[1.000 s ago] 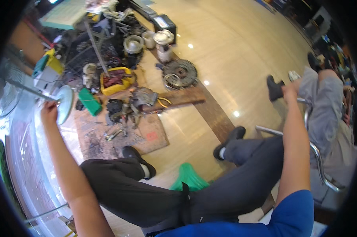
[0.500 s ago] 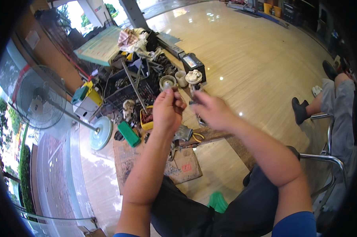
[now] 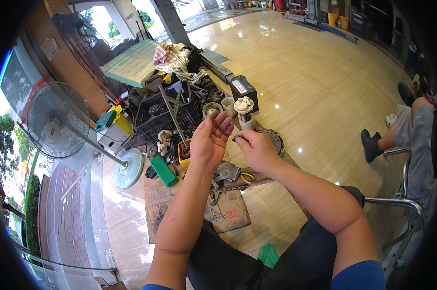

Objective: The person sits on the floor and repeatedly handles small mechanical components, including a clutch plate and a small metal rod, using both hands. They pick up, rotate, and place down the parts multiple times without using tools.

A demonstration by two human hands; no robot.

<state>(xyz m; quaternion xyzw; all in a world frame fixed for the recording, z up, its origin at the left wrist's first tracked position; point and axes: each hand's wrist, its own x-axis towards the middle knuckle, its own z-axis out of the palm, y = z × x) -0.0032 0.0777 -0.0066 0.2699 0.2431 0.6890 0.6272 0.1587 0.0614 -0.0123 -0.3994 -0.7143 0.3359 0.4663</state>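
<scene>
1. White and upright in the head view, the capped cylinder (image 3: 244, 105) stands just beyond the fingertips, in front of a black battery (image 3: 245, 88). I see no finger touching it; the hands look raised in front of it.
2. In that same view, my left hand (image 3: 210, 142) has its palm turned up, fingers loosely spread and curled. This grip is wide, and I see nothing in it.
3. My right hand (image 3: 257, 149) is just beside it, fingers bunched toward the thumb. Something dark shows at the tips, but whether this grip has closed on a small thing I cannot tell from here.
4. Around the hands I make out a finned wheel (image 3: 211, 109), a cream pot (image 3: 228, 106) and a dark round disc (image 3: 276, 139), partly behind the right hand. The yellow-handled pliers (image 3: 247, 177) lie below, untouched.
5. On progress, I'd judge what is done as follows: the cylinder, wheel and disc are out as separate pieces, and neither hand is working on any of them. I'd call this a pause between handlings rather than a finished state.
6. As for what is left, the loose parts, the yellow tray (image 3: 183, 162) and the green box (image 3: 164, 170) sit close together near the cardboard sheet (image 3: 160, 205). I see no completed assembly, and I cannot judge how much work is outstanding.
</scene>
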